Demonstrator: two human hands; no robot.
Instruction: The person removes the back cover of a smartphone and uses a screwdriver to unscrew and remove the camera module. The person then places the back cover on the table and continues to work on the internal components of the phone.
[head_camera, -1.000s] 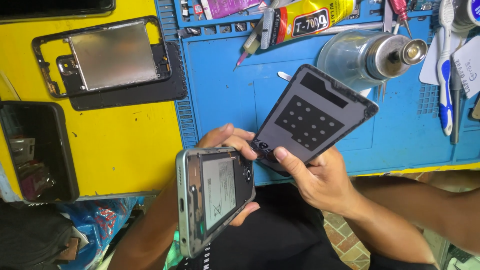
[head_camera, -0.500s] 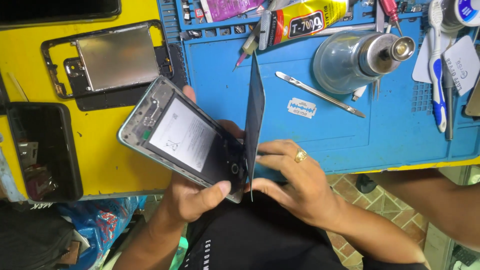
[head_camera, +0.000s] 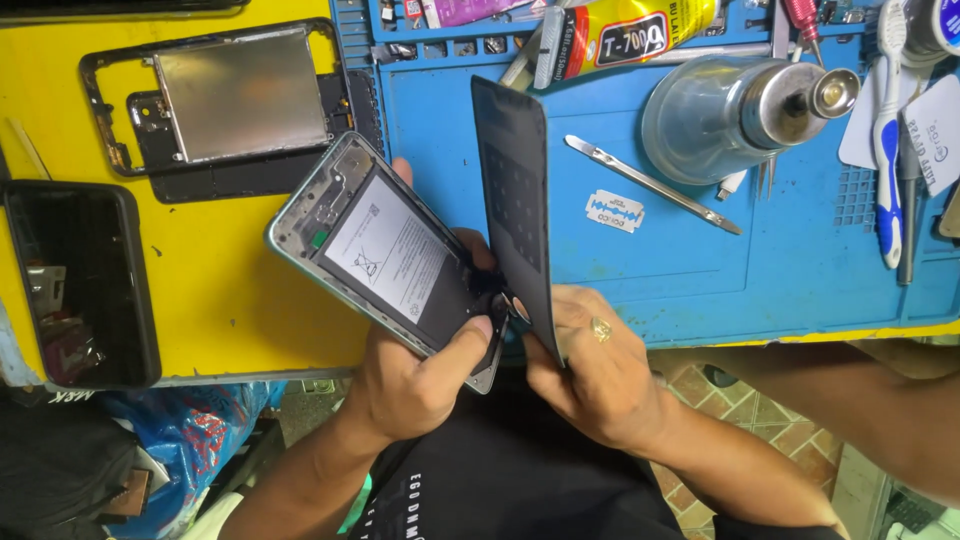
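My left hand (head_camera: 415, 375) grips the lower end of an opened phone body (head_camera: 385, 250), its white-labelled battery facing up, tilted over the yellow and blue mats. My right hand (head_camera: 590, 375), with a ring on one finger, pinches the bottom edge of the phone's dark back cover (head_camera: 515, 195). The cover stands nearly upright, seen almost edge-on, its lower corner meeting the phone body near my left thumb.
A second phone frame with a metal plate (head_camera: 230, 105) lies on the yellow mat (head_camera: 225, 300). A black tray (head_camera: 75, 285) sits at left. On the blue mat (head_camera: 650, 270) lie a razor blade (head_camera: 613, 211), metal pry tool (head_camera: 650, 185), round metal dispenser (head_camera: 740, 115), glue tube (head_camera: 625, 35), toothbrush (head_camera: 888, 140).
The phone body turned from near-upright to battery-up and moved left over the mats. The back cover swung from facing me to nearly edge-on and upright.
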